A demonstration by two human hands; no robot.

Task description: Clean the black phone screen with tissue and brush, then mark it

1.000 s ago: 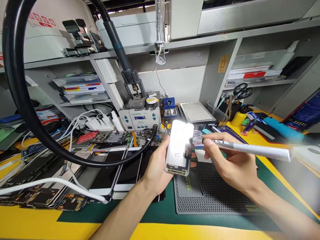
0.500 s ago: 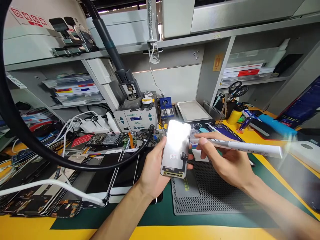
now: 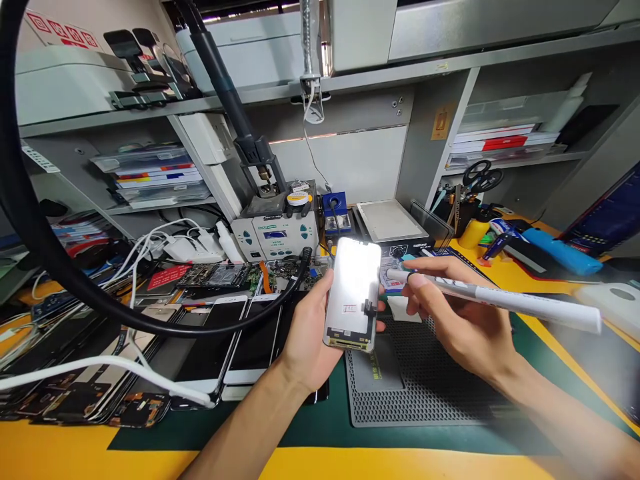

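In my left hand (image 3: 313,333) I hold a phone screen (image 3: 353,283) by its edges, thumb on the left side and fingertips on the right. Its silvery back faces me and reflects a strong glare; a black strip with a gold connector runs along the lower end, and a small stamp sits above it. My right hand (image 3: 463,313) pinches a white and grey marker pen (image 3: 500,298), held nearly level, its tip pointing left, apart from the screen. Beneath both hands lies a grey perforated mat (image 3: 415,387) on a green mat (image 3: 310,427).
Phones (image 3: 210,347) and loose phone parts (image 3: 137,408) cover the left side. A black cable (image 3: 195,330) loops across the upper left. Behind stand a soldering station (image 3: 275,237) and a flat heating plate (image 3: 390,221). Scissors (image 3: 483,177) and a yellow bottle (image 3: 473,235) are at right.
The pen and my right hand have shifted right, away from the screen, so the pen tip is now farther from its edge. My left hand still holds the screen.
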